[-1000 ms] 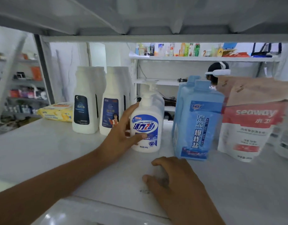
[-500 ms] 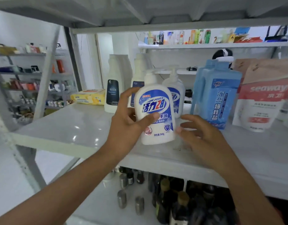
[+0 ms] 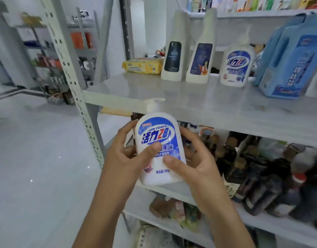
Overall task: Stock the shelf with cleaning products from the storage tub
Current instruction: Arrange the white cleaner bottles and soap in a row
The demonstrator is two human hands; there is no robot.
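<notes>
Lower centre of the frame: one white pump bottle (image 3: pixel 157 129) with a blue label is held in front of the shelf (image 3: pixel 190 104) edge. Its long axis is near vertical, pump head pointing up, top leaning slightly left. The left hand (image 3: pixel 123 158) grips its left side, thumb across the label. The right hand (image 3: pixel 197 165) grips its right side, thumb on the front. On the shelf, upper right, are one matching pump bottle (image 3: pixel 237 68), two tall white bottles (image 3: pixel 173 56), one yellow pack (image 3: pixel 143 66) and blue jugs (image 3: pixel 293 65), seemingly two.
</notes>
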